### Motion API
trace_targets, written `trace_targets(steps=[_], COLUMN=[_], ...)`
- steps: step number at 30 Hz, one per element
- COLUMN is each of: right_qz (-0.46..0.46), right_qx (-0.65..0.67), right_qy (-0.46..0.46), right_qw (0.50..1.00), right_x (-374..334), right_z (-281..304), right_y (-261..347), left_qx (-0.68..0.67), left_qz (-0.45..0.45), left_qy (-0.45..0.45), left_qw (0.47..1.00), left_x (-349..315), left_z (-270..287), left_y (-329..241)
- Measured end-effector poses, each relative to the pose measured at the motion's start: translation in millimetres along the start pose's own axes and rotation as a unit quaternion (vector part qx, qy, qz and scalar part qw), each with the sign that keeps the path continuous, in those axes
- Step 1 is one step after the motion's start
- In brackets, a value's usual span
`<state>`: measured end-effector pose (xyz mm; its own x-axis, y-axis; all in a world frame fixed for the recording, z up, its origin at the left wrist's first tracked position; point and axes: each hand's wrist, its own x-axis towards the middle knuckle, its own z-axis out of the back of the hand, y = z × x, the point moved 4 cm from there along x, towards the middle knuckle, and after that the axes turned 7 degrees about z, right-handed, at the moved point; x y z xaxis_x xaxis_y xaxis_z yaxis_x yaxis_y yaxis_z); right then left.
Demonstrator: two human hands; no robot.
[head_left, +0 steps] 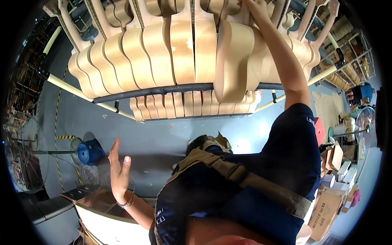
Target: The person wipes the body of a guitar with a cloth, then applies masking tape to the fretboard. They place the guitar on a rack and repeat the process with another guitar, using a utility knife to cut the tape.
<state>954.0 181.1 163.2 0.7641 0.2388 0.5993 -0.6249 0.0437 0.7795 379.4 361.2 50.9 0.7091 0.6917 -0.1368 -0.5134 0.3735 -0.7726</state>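
Observation:
Unfinished pale wood guitars stand side by side on a rack point(163, 88), necks up and rounded body edges toward me. One guitar point(232, 65) sticks out nearer to me than its neighbours, its lower end in front of the padded bar. My right arm reaches up to it, and my right hand point(256, 9) is closed round its neck at the top of the view; the fingertips are partly cut off. Off to the left, my left hand point(119, 173) is raised in the air, fingers stretched out and thumb apart, touching nothing. A bracelet circles that wrist.
A lower row of guitar bodies point(183, 104) sits beneath the first. At left stand a fan point(26, 153) and a blue bucket-like container point(90, 152). Cardboard boxes point(326, 212) and another fan point(364, 130) are at right. Another person point(361, 93) is far off at right.

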Motion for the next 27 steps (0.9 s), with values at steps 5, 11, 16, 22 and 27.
trace_targets(steps=[5, 11, 16, 22, 27], right_qz=[0.34, 0.275, 0.31, 0.432, 0.037], right_qx=[-0.387, -0.481, -0.463, -0.36, -0.163], right_qy=[-0.101, 0.107, 0.071, -0.007, -0.018], right_qw=[0.851, 0.825, 0.827, 0.827, 0.986], right_x=[-43.1, -210.0, -195.3, -175.1, 4.4], right_z=[-11.0, -23.4, -46.5, 2.3, 125.6], right_y=[31.3, 40.8, -44.4, -33.4, -56.8], left_qx=[0.006, -0.012, -0.017, 0.006, -0.02], left_qz=[-0.011, 0.022, 0.027, 0.029, 0.033], left_qy=[0.003, 0.012, 0.028, 0.034, 0.062], left_qw=[1.0, 1.0, 0.999, 0.999, 0.997], left_x=[-3.3, -6.7, 4.2, -0.2, 5.6], left_z=[-2.6, -10.7, -27.7, -30.2, -44.2], left_y=[4.7, 20.5, 12.4, 7.4, 4.1])
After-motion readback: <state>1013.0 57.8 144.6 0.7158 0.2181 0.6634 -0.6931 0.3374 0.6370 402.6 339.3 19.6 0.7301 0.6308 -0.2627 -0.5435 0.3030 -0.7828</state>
